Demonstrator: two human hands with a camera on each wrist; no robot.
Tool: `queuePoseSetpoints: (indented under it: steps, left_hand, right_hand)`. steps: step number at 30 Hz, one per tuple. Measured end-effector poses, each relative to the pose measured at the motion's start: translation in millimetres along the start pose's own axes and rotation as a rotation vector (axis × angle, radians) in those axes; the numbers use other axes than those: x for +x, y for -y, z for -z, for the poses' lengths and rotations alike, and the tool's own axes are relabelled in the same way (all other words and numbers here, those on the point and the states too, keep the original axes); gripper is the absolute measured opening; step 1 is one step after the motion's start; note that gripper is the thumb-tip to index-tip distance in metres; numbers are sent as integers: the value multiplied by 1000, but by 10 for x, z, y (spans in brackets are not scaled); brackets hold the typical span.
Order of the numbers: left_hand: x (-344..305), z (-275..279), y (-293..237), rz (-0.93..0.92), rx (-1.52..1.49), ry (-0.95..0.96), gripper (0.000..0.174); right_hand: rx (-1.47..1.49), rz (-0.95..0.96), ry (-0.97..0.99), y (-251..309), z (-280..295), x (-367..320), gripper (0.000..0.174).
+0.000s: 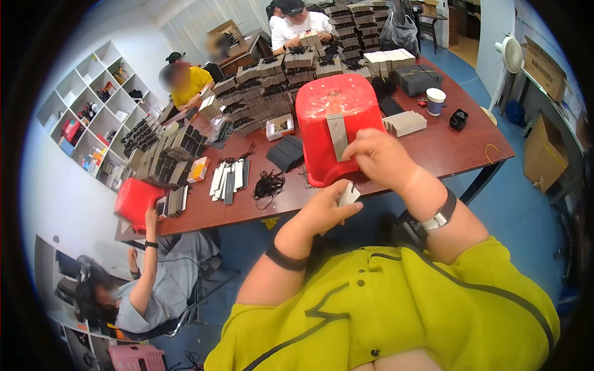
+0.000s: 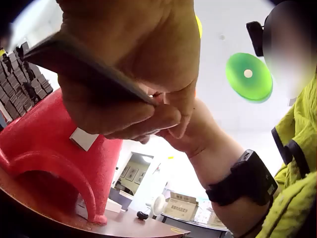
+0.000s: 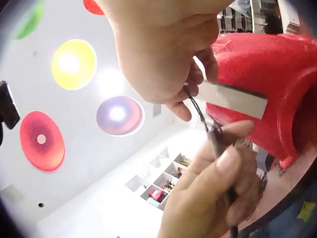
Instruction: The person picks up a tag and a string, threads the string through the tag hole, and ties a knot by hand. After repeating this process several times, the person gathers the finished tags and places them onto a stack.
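Observation:
My left hand grips a flat hang tag between thumb and fingers, in front of the table edge. In the left wrist view the tag shows its dark side, and the right wrist view shows it nearly edge-on. A thin black cord runs from the tag's end up to my right hand, whose fingers pinch it. Just beyond both hands, a red plastic stool stands on the table. A pale strip-shaped tag lies against the stool's side, close to my right fingertips.
On the table are loose black cords, spread tags, dark tags and a paper cup. Tall tag stacks line the far side. A seated person works at the left beside another red stool.

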State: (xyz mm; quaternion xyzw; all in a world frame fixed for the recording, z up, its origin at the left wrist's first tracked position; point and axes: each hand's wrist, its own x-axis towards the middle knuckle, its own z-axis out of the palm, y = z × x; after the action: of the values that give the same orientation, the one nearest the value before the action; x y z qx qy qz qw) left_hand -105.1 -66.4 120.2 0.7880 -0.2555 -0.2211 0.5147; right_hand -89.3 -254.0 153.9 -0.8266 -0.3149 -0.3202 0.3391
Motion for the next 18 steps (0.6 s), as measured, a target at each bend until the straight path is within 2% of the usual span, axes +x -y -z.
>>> queuePoseSetpoints:
  steps: [1, 3, 4, 5, 7, 8, 9, 11, 13, 14, 15, 17, 18]
  left_hand:
    - [-5, 13, -6, 14, 30, 60, 34]
    - [19, 57, -1, 12, -2, -10, 34]
    - [32, 72, 12, 9, -34, -82, 35]
    - [66, 74, 80, 10, -35, -86, 35]
    - [120, 62, 168, -418, 300, -492, 37]
    - [119, 66, 197, -389, 270, -528, 39]
    - [95, 37, 159, -383, 275, -541, 39]
    - [30, -53, 76, -436, 529, -313, 42]
    - [-61, -257, -70, -327, 620, -162, 43]
    - [-88, -239, -120, -253, 687, -113, 40]
    - [-112, -140, -136, -242, 682, -128, 40]
    - [-175, 263, -176, -60, 824, -11, 36]
    - [-153, 530, -89, -21, 797, -142, 36]
  right_hand:
    - [1, -1, 2, -22, 22, -19, 13]
    - [225, -254, -404, -41, 60, -39, 15]
    - [358, -333, -495, -56, -19, -84, 16]
    - [360, -331, -492, -17, -47, -131, 16]
    - [313, -72, -550, 58, -110, -193, 14]
    - [300, 23, -589, 39, -145, -192, 15]
    - [313, 29, -584, -21, -170, -194, 15]
    - [850, -479, -775, -218, -246, -208, 14]
    - [960, -572, -771, -489, -380, -328, 12]
    - [887, -593, -638, -585, -449, -447, 12]
    - [897, -593, -620, -539, -470, -467, 12]
    - [833, -674, -161, -440, -435, -475, 24]
    - [871, -722, -50, -436, -395, -508, 34]
